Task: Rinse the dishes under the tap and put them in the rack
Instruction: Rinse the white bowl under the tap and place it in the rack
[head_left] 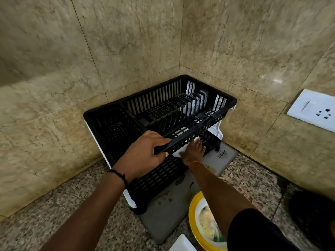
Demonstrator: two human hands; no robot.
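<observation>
Hands number two: my left hand point(145, 153) grips the one black slatted plastic rack's point(159, 109) rim, my right hand point(193, 151) lies flat-fingered on one white dish point(178, 153).

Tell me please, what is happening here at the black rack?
A person works at the black dish rack in the counter corner. The left hand grips the rack's front rim, while the right hand reaches under that rim and touches a white dish on the lower level. A yellow-rimmed plate with food residue waits on the counter, next to a grey mat.
</observation>
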